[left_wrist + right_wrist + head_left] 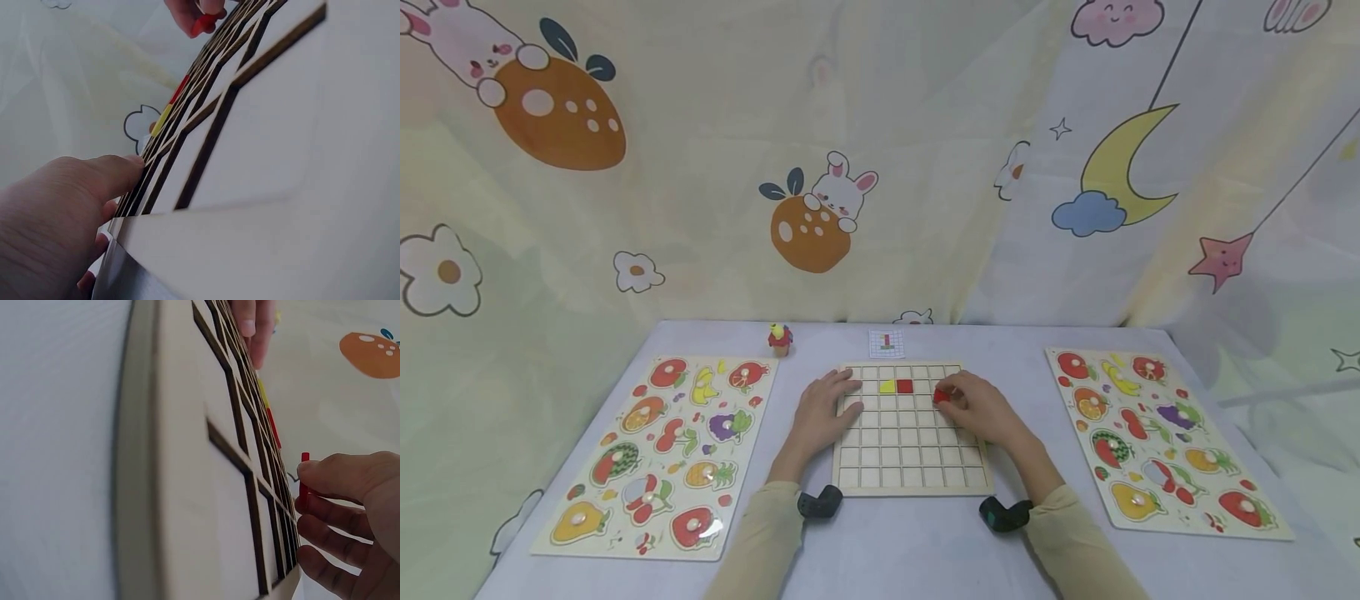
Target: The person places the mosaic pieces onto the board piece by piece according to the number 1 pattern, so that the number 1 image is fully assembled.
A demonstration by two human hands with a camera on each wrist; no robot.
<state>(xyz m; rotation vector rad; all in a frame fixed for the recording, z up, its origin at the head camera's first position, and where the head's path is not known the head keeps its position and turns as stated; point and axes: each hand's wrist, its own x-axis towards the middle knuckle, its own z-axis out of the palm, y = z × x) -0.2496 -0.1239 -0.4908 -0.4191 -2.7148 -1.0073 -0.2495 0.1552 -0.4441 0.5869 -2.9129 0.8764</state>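
A wooden grid board lies in front of me, divided into small square cells. In its upper rows a yellow tile sits beside a red square tile. My right hand pinches another thin red tile between thumb and forefinger, above the board's right part. My left hand rests at the board's left edge, its thumb and fingers reaching onto the frame. In the left wrist view the left thumb touches the board's edge.
Fruit puzzle boards lie on the left and on the right. Behind the grid stand a small card with a coloured grid pattern and a little red and yellow figurine. A printed curtain hangs behind the table.
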